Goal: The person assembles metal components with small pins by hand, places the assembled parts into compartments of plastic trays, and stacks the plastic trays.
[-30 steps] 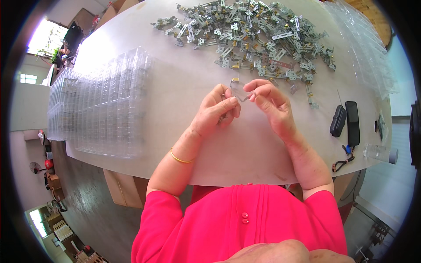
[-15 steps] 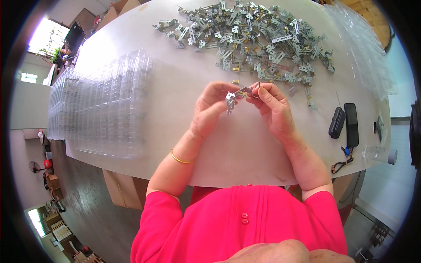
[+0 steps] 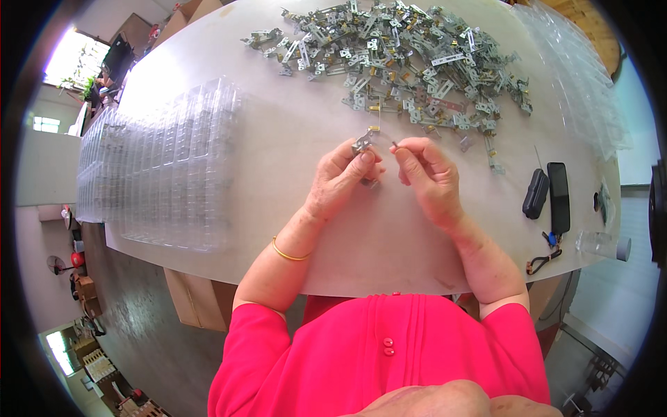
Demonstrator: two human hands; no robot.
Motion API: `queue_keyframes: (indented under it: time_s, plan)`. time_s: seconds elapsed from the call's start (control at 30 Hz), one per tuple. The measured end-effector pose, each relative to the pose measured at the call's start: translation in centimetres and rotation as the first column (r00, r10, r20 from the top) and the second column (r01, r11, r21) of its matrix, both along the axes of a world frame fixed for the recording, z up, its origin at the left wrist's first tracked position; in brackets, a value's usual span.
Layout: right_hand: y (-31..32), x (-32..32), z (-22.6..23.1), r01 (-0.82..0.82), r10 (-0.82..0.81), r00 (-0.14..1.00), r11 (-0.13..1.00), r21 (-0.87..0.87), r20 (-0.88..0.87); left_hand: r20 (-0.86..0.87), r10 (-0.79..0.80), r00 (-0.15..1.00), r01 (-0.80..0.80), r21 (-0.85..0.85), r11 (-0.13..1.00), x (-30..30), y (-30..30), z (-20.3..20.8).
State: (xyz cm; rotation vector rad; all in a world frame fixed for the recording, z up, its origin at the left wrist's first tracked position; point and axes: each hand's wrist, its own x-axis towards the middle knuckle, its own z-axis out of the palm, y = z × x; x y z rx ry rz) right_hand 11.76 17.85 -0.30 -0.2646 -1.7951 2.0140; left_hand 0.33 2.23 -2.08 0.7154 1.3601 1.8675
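Observation:
My left hand (image 3: 336,182) pinches a small silvery metal bracket (image 3: 362,143) between thumb and fingers, above the bare near side of the table. Part of the bracket is covered by my fingers. Just to the right, my right hand (image 3: 432,182) is closed in a pinch on a thin dark piece (image 3: 394,144), too small to name. The two hands are close but apart. Beyond them spreads a large heap of similar metal brackets (image 3: 417,62), some with brass-coloured parts. One loose bracket (image 3: 375,119) lies at the heap's near edge, just past my hands.
Stacked clear plastic trays (image 3: 174,167) stand at the left of the white table (image 3: 278,111). More clear plastic sheets or trays (image 3: 577,76) lie at the far right. Nearer on the right are a black phone (image 3: 558,198), a black case (image 3: 535,194), keys (image 3: 552,240) and a clear bottle (image 3: 597,243).
The bracket has turned in my left hand and is drawn closer into the fingers. My right hand has come away from it, still pinching the thin dark piece.

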Motion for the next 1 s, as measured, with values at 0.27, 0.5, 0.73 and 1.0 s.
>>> queue_keyframes:
  time_s: [0.27,0.5,0.73,1.0]
  plan:
    - [-0.8,0.3,0.6,-0.012,0.004,0.999,0.985,0.171,0.044,-0.112,0.046,0.993,-0.065,-0.177,0.982,0.0,-0.2,0.4]
    - [-0.7,0.2,0.4,0.005,-0.019,0.997,0.981,0.192,0.071,-0.315,0.083,0.946,-0.154,-0.21,0.965,0.3,0.1,0.7]
    - [-0.6,-0.1,0.0,0.091,-0.095,0.995,0.933,0.349,-0.004,-0.508,0.147,0.849,-0.277,-0.191,0.942,0.2,0.3,0.7]
    - [-0.4,-0.1,0.1,0.127,-0.122,0.992,0.895,0.428,-0.04,-0.552,0.195,0.81,-0.342,-0.176,0.923,0.2,0.6,0.9]
